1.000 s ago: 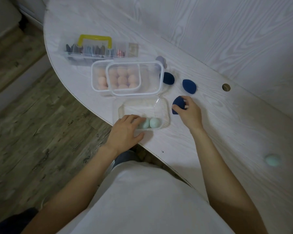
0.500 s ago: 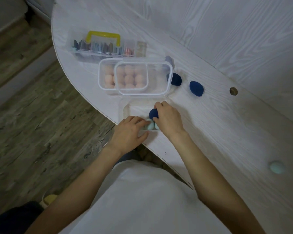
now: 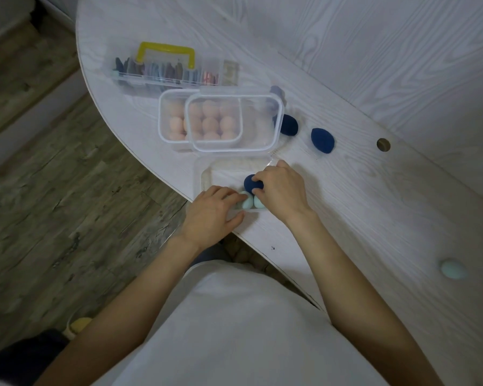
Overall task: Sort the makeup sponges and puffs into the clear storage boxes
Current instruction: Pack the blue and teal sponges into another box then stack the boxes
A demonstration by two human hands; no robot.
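Right hand [image 3: 283,192] reaches into the near clear box [image 3: 207,174], fingers curled round a navy sponge [image 3: 251,183] just above two mint sponges [image 3: 250,203]. Left hand [image 3: 211,215] lies flat, fingers relaxed, on the box's near edge. Two navy sponges [image 3: 322,140] remain on the surface [image 3: 374,204], beside a lidded box of peach sponges [image 3: 211,123].

A curved, whitewashed wood-grain table [image 3: 374,207] with a round cable hole [image 3: 383,144] meets a matching pale wood-grain wall panel [image 3: 388,51]. Grey-brown plank flooring [image 3: 53,204] spreads to the left under dim, cool light.
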